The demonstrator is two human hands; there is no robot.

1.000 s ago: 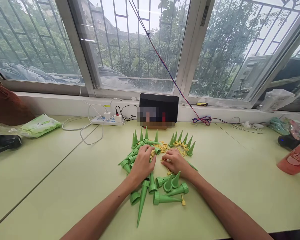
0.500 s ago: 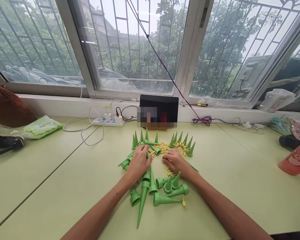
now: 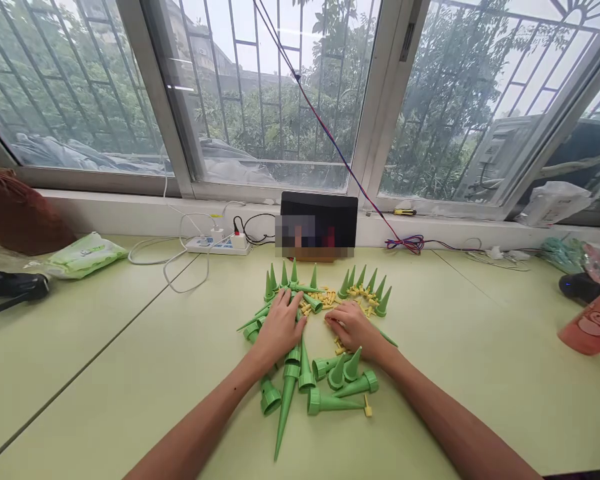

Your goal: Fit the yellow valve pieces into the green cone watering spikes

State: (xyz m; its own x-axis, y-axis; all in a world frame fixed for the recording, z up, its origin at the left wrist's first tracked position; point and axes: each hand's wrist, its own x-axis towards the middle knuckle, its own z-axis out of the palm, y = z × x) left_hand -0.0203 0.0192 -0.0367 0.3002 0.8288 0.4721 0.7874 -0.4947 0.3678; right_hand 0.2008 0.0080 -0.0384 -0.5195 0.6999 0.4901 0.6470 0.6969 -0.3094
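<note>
Seen from between the hands, with twelve o'clock toward the window, the left hand (image 3: 281,325) lies at nine, palm down on a heap of green spikes (image 3: 305,368), thumb apart from the loosely bent fingers. Its palm side is hidden, so I cannot tell whether it grasps one. The right hand (image 3: 353,325) is at three, fingers curled and tips drawn together; whether a small piece is pinched there cannot be told.

The spikes look like smooth, slightly glossy plastic: long tapering cones, each with a wider ribbed collar. They lie jumbled under the left hand and from seven round to five, one long spike pointing toward the wearer. Others stand tip up, in a cluster at eleven and a curved row at two. Small yellow pieces (image 3: 329,297), stubby and peg-like, are scattered from twelve to two; another touches the tip of a spike lying at five.

The right wrist partly covers a spike poking out beyond it. Farther off on the pale green table (image 3: 170,373) are a dark-screened tablet (image 3: 337,217) at twelve, a white power strip (image 3: 223,247) between ten and eleven, and a pink cup (image 3: 593,323) at three.
</note>
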